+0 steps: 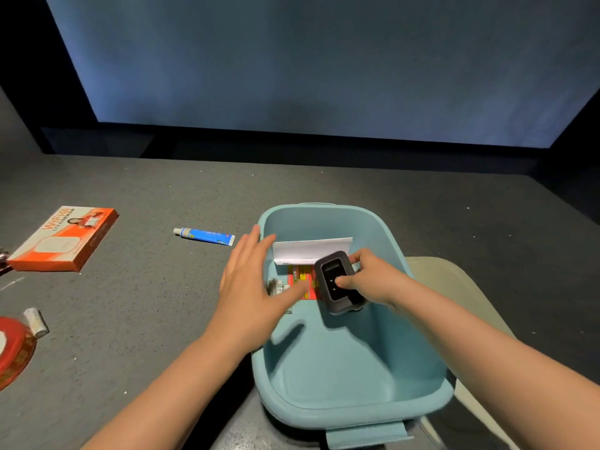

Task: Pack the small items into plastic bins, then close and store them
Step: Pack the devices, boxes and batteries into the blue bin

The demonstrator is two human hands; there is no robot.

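A teal plastic bin [341, 378] stands open in front of me on the dark grey surface. Over its far half, my right hand [370, 277] grips a small black pocket device [336, 285] with its thumb on the face. My left hand [250, 277] hovers flat with straight fingers over the bin's left rim, holding nothing. Inside the bin lie a white paper [311, 250], a red and yellow packet [302, 280] and a small pale item [276, 287], partly hidden by my hands.
A blue and white tube [204, 236] lies left of the bin. An orange box [65, 238] sits at far left. A red round object [13, 349] and a white battery [36, 321] lie at the left edge. A beige lid [454, 287] rests right of the bin.
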